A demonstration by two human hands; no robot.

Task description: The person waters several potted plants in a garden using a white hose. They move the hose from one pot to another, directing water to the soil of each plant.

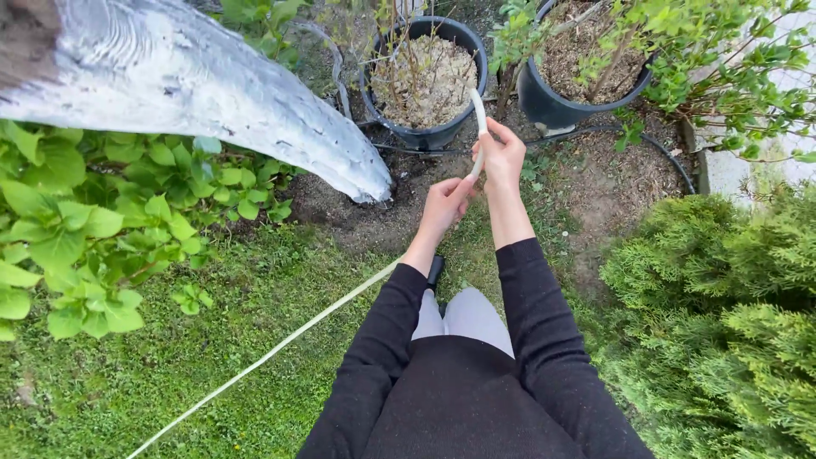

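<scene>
A pale, thin garden hose [255, 364] runs from the lower left across the grass up to my hands. My left hand [445, 202] grips it lower down, and my right hand [501, 155] grips it just above. The hose end [477, 106] curves upward over a black plant pot [422, 78] filled with dry soil and bare twigs. Both my arms are in black sleeves. No water is visible at the hose end.
A second black pot [563, 95] with a leafy shrub stands to the right. A whitewashed tree trunk [195, 85] leans across the upper left. Broad-leaved green plants [93, 221] fill the left, conifer bushes [722, 323] the right. A thin black pipe [671, 157] lies on the soil.
</scene>
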